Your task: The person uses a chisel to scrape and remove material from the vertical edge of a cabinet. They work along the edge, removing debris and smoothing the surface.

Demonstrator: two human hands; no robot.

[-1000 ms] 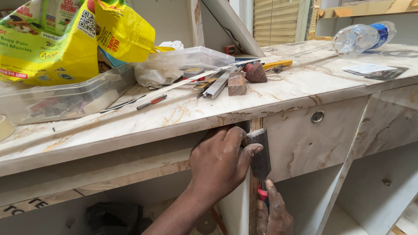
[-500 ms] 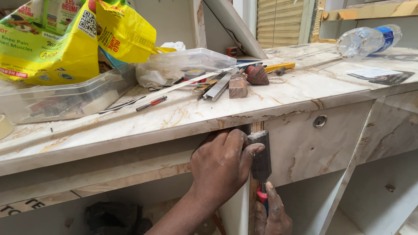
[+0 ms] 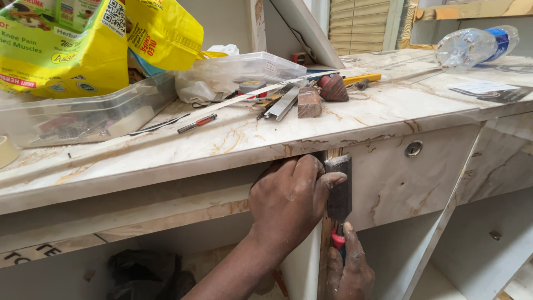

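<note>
The left hand (image 3: 288, 200) presses a dark block (image 3: 338, 189) flat against the wooden panel edge (image 3: 326, 244) just below the counter (image 3: 233, 144), its grip clamped on the block. Below the block, the right hand (image 3: 350, 272) has its grip closed around a red-handled tool (image 3: 337, 240). If the tool slips off the narrow edge, it could nick the left hand's thumb or chip the marble-pattern drawer front (image 3: 400, 183) beside the block.

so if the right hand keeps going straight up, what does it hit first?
Probably the dark block pressed by the left hand, directly above the right hand; then the countertop edge. Depth unclear.
</note>
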